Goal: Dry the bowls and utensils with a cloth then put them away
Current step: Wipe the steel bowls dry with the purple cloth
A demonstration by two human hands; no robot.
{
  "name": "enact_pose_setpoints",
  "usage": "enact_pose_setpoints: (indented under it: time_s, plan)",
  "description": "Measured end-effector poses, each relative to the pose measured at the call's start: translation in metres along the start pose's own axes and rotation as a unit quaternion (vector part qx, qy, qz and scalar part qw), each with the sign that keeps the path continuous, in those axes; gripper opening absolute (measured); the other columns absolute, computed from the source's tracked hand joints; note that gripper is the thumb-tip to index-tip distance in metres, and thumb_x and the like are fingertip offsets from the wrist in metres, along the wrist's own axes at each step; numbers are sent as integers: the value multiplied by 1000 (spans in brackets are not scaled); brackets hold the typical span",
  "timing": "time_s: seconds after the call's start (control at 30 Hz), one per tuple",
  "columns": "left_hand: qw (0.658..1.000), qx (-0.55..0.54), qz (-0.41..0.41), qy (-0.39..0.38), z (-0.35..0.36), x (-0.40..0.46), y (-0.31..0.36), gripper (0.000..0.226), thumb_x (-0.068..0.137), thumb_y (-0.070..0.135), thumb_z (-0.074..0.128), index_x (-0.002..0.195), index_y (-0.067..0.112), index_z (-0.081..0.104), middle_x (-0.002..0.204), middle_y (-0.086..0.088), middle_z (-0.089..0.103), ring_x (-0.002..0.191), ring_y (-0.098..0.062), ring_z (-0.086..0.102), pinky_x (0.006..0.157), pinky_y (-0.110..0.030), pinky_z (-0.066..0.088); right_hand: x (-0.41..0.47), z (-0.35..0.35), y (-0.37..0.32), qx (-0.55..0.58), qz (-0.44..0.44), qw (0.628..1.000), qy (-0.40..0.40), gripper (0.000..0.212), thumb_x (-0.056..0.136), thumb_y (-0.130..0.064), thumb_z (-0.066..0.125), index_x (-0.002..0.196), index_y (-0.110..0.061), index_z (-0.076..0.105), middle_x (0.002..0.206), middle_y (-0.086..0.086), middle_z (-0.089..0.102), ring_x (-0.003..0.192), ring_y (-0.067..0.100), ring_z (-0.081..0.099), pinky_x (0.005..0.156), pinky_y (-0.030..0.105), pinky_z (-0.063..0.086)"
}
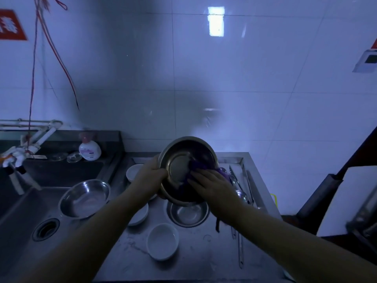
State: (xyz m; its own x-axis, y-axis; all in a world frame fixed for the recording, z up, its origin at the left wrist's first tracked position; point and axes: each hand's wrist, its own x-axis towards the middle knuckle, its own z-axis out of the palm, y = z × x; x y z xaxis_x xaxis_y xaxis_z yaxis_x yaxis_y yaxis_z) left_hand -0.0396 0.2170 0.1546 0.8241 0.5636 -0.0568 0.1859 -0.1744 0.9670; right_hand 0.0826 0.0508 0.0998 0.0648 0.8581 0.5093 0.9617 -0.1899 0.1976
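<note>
A round stainless-steel bowl [184, 170] is held up above the steel table [195, 254], tilted so that its inside faces the camera. Its left rim is gripped by the left hand [150, 176], the fingers curled over the edge. A purple cloth [196, 167] is pressed against the inner wall of the bowl by the right hand [209, 185], whose fingers are bent over the bunched fabric; a dark strip of the cloth hangs down below the right wrist.

Directly beneath the raised bowl, a second steel bowl [187, 214] is seen upright on the table. A wide, shallow steel bowl [84, 198] is propped at the table's left edge, beside the dark sink [26, 213] with its round drain [45, 229]. A small white ceramic bowl [162, 241] stands near the front of the table, another white bowl [139, 214] is partly hidden under the left forearm, and a third white bowl [132, 172] is partly covered by the left hand. Long metal utensils [241, 186] are laid along the right side of the table; their exact kinds cannot be told in the dim light. A white pump bottle [89, 150] is set on the ledge behind the sink, and a white-wrapped tap [18, 158] reaches over the basin.
</note>
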Motion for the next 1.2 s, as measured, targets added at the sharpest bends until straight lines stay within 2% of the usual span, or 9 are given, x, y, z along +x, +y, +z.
enact_pose_setpoints:
  time_s: [0.17,0.4,0.6,0.7,0.8,0.87,0.93,1.1,1.2]
  plan:
    - [998,-48,-33,4,4,2,-8,34,83,-4,43,97,23,58,81,-21,63,48,-25,63,37,-27,44,-1,14,-34,70,18,997,35,39,77,-16,60,116,-13,65,114,6,68,98,19,65,80,34,52]
    - [986,105,-68,-111,-35,14,1,32,78,-7,49,100,13,60,80,-22,64,54,-28,64,43,-31,48,-5,2,15,-17,-211,977,-33,28,91,-18,51,117,-19,62,109,2,67,96,19,64,85,35,51]
    - [977,210,31,-21,-37,9,2,52,88,14,60,135,24,41,123,-5,54,83,-20,64,62,-35,57,4,-3,24,19,-167,985,-44,26,87,-25,60,112,-20,66,105,0,69,94,19,64,84,36,52]
    - [869,443,211,58,-37,-7,-7,67,81,28,68,140,14,38,135,-7,46,117,-23,46,97,-35,40,6,-3,25,55,-100,993,-35,29,78,-23,75,106,-17,69,98,3,70,85,20,66,76,39,55]
    - [739,555,382,-5,-24,-23,-9,50,70,36,75,117,20,64,113,2,66,119,-23,51,100,-41,38,5,-2,23,76,-89,993,-21,34,71,-19,81,103,-14,70,96,5,71,81,20,67,74,38,56]
    - [693,583,422,-36,-16,-25,-10,33,62,34,81,93,25,73,93,8,72,106,-18,62,98,-43,43,5,-3,20,89,-90,992,-8,35,71,-18,81,104,-12,69,96,6,71,83,20,66,75,37,56]
    - [715,561,415,-41,-14,-23,-12,20,62,22,83,78,24,71,77,7,70,85,-14,66,91,-42,52,7,-4,18,100,-88,991,13,38,74,-19,78,108,-10,67,102,8,69,88,21,66,81,37,55]
    - [927,296,229,-30,-19,-21,-23,20,89,10,58,75,25,59,68,14,58,65,1,52,60,-21,40,4,-14,25,204,31,967,150,47,81,-20,64,124,-9,49,117,17,62,109,23,56,97,37,47]
    - [993,72,98,-4,-9,-25,-19,27,93,1,49,74,18,58,61,9,62,57,2,55,56,-10,43,10,-19,24,274,156,919,238,43,83,-20,61,121,0,56,114,16,61,108,21,54,98,25,43]
